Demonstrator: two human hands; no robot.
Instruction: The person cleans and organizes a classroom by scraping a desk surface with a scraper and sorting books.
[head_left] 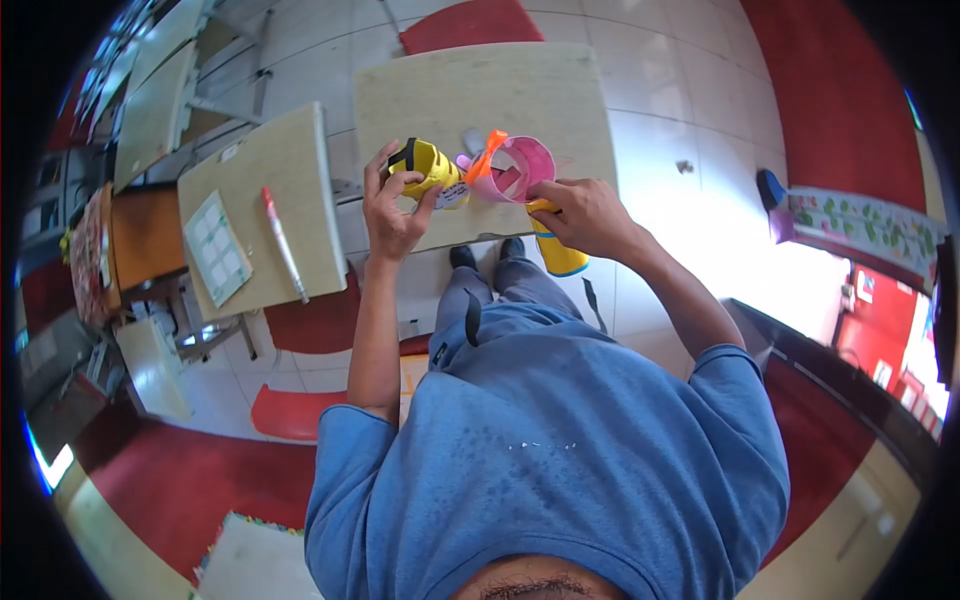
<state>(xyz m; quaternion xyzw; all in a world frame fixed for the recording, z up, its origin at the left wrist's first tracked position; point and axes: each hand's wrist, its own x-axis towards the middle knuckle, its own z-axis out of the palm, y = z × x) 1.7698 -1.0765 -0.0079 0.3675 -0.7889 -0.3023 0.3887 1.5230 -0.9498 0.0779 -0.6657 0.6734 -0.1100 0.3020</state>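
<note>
My left hand (398, 215) is closed round a yellow cylinder (432, 160) with black bands and an open top, its fingers at the rim and side. Beside it stands an open pink cylinder (535, 160) with an orange bow (487, 158) on its left side. My right hand (585, 213) pinches the pink cylinder's near right rim. Just below that hand, a second yellow cylinder (563, 257) with blue bands slants downward, its upper part partly covered by the fingers. All three cylinders sit close together over the table's near edge.
A pale wooden table (420, 95) lies beyond my hands, with a red chair (470, 25) behind it. At the left, another table (290, 150) carries a patterned sheet (217, 248) and a red-and-white stick-like object (284, 243). A red chair (290, 412) stands at lower left.
</note>
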